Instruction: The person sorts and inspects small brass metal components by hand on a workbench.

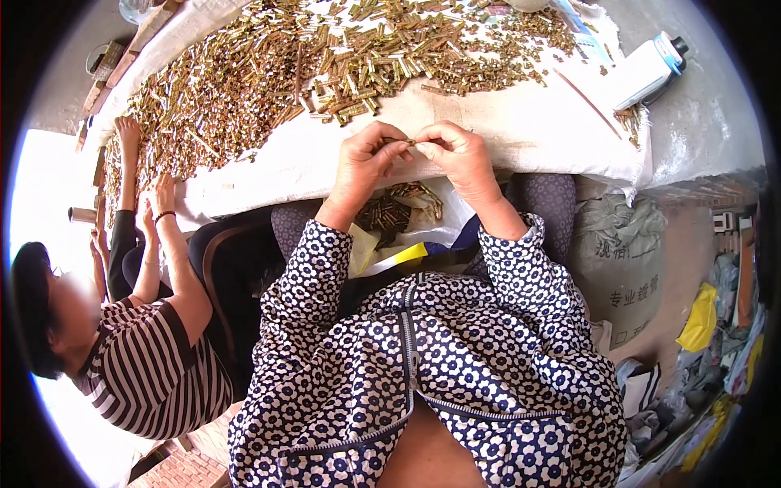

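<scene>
My left hand point(373, 159) and my right hand point(458, 157) meet above the near edge of the white cloth, thumbs and forefingers pinched. Between their fingertips is a small brass-coloured piece point(412, 142), mostly hidden; its exact kind is too small to make out. Beyond them, a wide heap of small brass fittings point(236, 81) spreads over the cloth-covered table point(464, 110). Longer brass tubes point(358, 102) lie at the heap's near edge. Below my wrists, an open bag point(443, 215) on my lap holds several brass tubes point(386, 213).
On the left a co-worker in a striped shirt point(163, 370) reaches to the heap; another person's hand point(128, 130) is farther along. A thin stick point(590, 106) and a white bottle point(651, 71) lie at right. A full grey-green sack point(618, 268) stands beside my right leg.
</scene>
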